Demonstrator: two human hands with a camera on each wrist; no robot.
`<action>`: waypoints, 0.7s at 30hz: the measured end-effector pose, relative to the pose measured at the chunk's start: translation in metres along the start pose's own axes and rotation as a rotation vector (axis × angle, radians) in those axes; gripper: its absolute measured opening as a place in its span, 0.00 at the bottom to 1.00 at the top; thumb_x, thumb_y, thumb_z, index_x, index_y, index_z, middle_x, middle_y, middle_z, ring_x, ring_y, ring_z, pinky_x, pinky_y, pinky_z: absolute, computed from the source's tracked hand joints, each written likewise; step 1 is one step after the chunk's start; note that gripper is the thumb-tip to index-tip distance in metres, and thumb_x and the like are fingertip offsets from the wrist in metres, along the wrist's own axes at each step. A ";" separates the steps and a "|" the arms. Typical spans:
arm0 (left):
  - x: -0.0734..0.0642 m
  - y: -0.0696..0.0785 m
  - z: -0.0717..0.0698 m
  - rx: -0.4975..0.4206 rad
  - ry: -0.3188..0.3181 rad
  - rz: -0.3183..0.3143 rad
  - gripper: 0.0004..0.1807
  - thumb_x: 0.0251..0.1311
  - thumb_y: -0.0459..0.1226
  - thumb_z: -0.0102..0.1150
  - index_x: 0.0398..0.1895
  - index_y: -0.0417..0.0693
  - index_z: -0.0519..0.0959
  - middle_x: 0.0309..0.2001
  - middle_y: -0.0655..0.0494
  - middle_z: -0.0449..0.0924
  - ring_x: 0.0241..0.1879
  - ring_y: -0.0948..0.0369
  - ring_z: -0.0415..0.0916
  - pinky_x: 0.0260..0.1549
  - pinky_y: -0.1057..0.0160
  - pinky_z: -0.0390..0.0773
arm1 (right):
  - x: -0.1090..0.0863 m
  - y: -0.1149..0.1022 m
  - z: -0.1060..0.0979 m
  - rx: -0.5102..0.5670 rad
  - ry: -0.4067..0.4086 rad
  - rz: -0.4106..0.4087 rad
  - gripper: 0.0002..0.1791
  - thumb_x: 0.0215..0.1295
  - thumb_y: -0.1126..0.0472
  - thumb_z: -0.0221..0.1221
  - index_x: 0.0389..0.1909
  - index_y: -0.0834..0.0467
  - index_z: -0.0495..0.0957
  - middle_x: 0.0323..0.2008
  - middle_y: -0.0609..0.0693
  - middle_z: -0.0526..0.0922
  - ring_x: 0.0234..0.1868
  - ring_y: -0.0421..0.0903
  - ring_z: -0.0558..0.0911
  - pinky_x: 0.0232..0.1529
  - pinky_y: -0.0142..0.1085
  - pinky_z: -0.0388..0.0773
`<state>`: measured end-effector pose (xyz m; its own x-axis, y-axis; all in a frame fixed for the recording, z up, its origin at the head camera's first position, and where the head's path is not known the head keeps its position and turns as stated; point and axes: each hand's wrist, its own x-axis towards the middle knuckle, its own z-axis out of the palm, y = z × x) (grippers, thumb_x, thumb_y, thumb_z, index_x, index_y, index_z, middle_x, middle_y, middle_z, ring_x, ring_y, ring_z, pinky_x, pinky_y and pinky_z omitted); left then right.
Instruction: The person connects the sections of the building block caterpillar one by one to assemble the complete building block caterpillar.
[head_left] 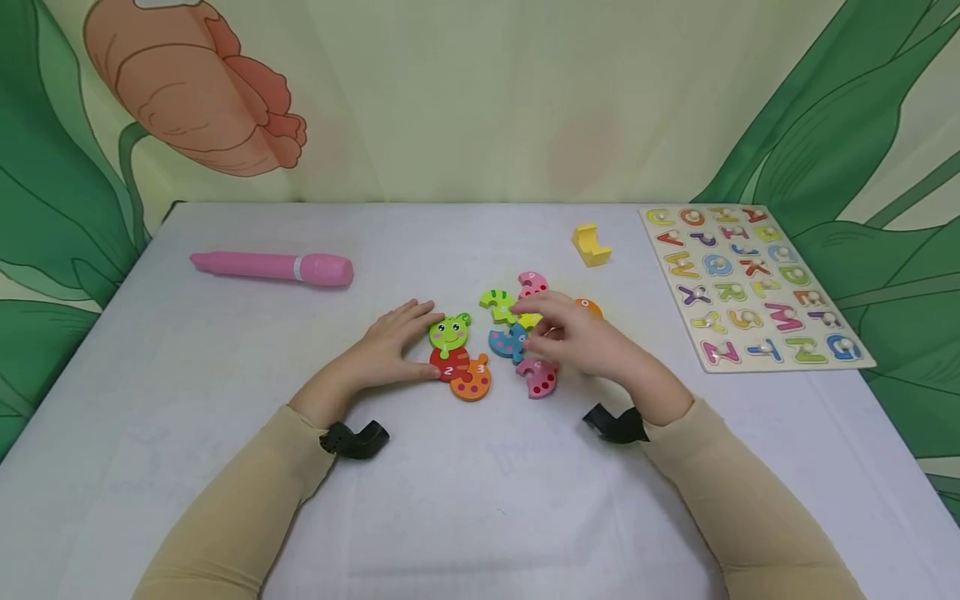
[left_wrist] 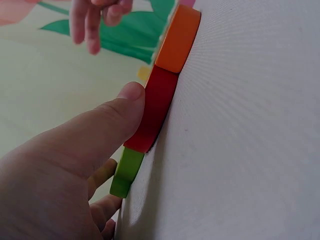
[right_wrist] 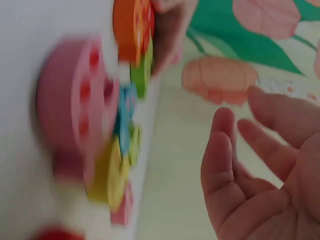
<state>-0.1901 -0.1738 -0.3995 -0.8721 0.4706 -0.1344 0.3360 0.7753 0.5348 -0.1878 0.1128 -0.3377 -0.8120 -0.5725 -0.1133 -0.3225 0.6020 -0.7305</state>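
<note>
My left hand (head_left: 390, 346) rests at the left side of three joined wooden caterpillar puzzle pieces. Its thumb touches the edge of the red piece (head_left: 447, 367) marked 2, while its fingertips reach the smiling green head piece (head_left: 449, 335). A dotted orange piece (head_left: 471, 383) links on at the red one's lower right. Over the loose pieces hovers my right hand (head_left: 577, 335), fingers loosely bent and holding nothing. Around and below it lie a blue piece (head_left: 504, 343), a dotted pink piece (head_left: 540, 380), a striped green piece (head_left: 496, 303) and a partly hidden yellow piece (head_left: 530, 320).
Another pink piece (head_left: 532, 283) lies farther back, and an orange piece (head_left: 590, 307) shows behind the right hand. A yellow block (head_left: 591, 246) stands beyond them. The alphabet board (head_left: 738, 287) is at right; a pink pen-shaped object (head_left: 262, 267) lies back left.
</note>
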 end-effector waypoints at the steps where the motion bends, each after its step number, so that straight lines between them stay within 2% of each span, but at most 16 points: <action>1: 0.000 0.000 0.000 -0.001 0.000 0.001 0.44 0.46 0.58 0.60 0.68 0.59 0.57 0.72 0.55 0.46 0.72 0.52 0.35 0.67 0.43 0.40 | -0.003 0.003 -0.006 0.007 0.015 0.006 0.25 0.58 0.64 0.58 0.59 0.55 0.68 0.55 0.54 0.69 0.40 0.44 0.77 0.40 0.35 0.78; 4: 0.000 0.000 0.000 -0.002 0.001 0.001 0.44 0.46 0.58 0.60 0.67 0.59 0.57 0.72 0.54 0.46 0.72 0.52 0.35 0.67 0.43 0.40 | -0.012 0.012 -0.020 -0.015 0.038 0.015 0.25 0.58 0.64 0.58 0.59 0.54 0.69 0.55 0.54 0.71 0.42 0.45 0.77 0.43 0.36 0.77; 7: 0.001 -0.001 0.001 -0.006 0.002 0.003 0.44 0.46 0.58 0.61 0.67 0.59 0.57 0.72 0.54 0.46 0.72 0.52 0.35 0.66 0.42 0.40 | -0.019 0.020 -0.022 -0.006 0.017 0.014 0.24 0.59 0.64 0.59 0.58 0.55 0.69 0.51 0.54 0.73 0.42 0.45 0.76 0.42 0.37 0.77; 11: 0.001 -0.001 0.001 -0.008 0.004 0.007 0.44 0.46 0.58 0.61 0.67 0.59 0.57 0.72 0.55 0.46 0.72 0.52 0.35 0.66 0.42 0.40 | -0.022 0.029 -0.013 -0.041 -0.055 -0.001 0.22 0.58 0.63 0.59 0.56 0.55 0.71 0.46 0.52 0.76 0.42 0.44 0.75 0.40 0.35 0.76; 15: 0.000 0.000 0.000 -0.014 0.003 0.005 0.44 0.46 0.58 0.61 0.67 0.59 0.57 0.72 0.55 0.46 0.72 0.52 0.35 0.67 0.43 0.40 | -0.020 0.034 -0.002 -0.103 -0.117 0.007 0.22 0.57 0.60 0.61 0.54 0.53 0.73 0.48 0.49 0.75 0.40 0.45 0.72 0.38 0.34 0.74; 21: 0.000 0.001 0.000 -0.010 0.000 -0.005 0.44 0.46 0.58 0.61 0.67 0.59 0.57 0.72 0.55 0.46 0.72 0.52 0.35 0.67 0.44 0.39 | -0.018 0.033 0.008 -0.190 -0.165 0.064 0.26 0.53 0.54 0.64 0.55 0.51 0.72 0.53 0.49 0.73 0.50 0.44 0.71 0.51 0.40 0.75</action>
<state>-0.1899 -0.1731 -0.3987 -0.8737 0.4668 -0.1368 0.3281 0.7732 0.5426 -0.1801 0.1385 -0.3647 -0.7488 -0.6031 -0.2750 -0.3710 0.7251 -0.5801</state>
